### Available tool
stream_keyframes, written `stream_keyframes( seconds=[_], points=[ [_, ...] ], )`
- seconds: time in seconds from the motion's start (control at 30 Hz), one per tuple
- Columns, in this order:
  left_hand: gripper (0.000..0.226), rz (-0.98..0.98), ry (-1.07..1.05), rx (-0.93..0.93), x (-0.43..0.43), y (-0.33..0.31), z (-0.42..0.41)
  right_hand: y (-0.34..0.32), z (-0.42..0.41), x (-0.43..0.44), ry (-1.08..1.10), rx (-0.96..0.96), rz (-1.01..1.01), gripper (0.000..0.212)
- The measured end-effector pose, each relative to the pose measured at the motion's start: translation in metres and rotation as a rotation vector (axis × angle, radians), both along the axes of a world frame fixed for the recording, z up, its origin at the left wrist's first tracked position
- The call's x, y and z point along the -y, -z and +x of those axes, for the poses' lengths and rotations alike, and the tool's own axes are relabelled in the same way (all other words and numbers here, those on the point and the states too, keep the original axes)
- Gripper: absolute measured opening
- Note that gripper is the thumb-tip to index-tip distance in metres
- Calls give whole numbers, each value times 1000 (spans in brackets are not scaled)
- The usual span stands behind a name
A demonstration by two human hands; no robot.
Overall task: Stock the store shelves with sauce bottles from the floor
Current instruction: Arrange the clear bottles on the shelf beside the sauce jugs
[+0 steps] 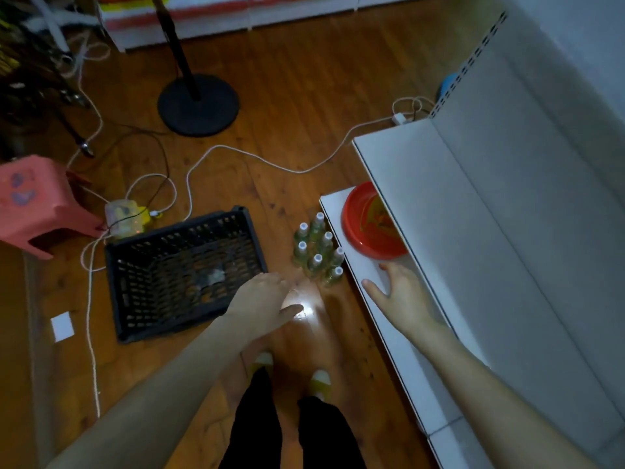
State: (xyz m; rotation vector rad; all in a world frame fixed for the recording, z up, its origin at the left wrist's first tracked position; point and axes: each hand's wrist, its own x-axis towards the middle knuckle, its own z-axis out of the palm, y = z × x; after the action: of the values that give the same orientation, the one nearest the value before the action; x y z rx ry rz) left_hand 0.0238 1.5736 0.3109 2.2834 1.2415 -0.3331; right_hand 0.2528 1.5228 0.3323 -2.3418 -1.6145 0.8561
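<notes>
A cluster of sauce bottles [318, 252] was seen standing upright on the wooden floor [287, 130], packed together just beside the front edge of the white lower shelf [399, 350]. Seven white caps could be counted, and the contents looked greenish. The left hand [263, 299] was held out low over the floor, near the closest bottles but apart from them; its fingers were loosely extended and nothing was held in it. The right hand [402, 292] was spread wide above the lower shelf, thumb out to the side, and nothing was gripped there either; whether the shelf was touched could not be told. A red bowl [365, 225] was set on that shelf, partly hidden under the upper shelf [439, 214]. A black plastic crate [142, 299] was placed on the floor to the left of the bottles, with a pink stool [37, 201] beyond it. A white cable [236, 152] was trailed across the boards, past the round black base of a stand [198, 104].
</notes>
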Motion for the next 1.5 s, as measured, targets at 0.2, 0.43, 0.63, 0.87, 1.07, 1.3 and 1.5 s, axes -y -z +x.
stream_keyframes(
  seconds=[0.2,0.43,0.63,0.87,1.07,1.3,1.5],
  points=[
    [54,-6,-1,1,-20,129,9,127,-2,-3,60,-15,-83,53],
    [55,48,-15,33,-29,299,39,296,9,-10,117,-29,-101,56],
    [53,-21,-125,89,-37,446,62,424,15,-20,145,-81,-21,56],
    [58,53,-207,242,-70,559,81,537,25,-42,208,-211,143,69],
    [85,98,-381,410,-85,604,102,582,30,-57,260,-285,298,78],
    [88,212,-494,597,-78,620,113,601,29,-59,350,-343,369,82],
    [83,240,-490,621,-81,630,117,609,30,-59,321,-332,410,81]
  ],
)
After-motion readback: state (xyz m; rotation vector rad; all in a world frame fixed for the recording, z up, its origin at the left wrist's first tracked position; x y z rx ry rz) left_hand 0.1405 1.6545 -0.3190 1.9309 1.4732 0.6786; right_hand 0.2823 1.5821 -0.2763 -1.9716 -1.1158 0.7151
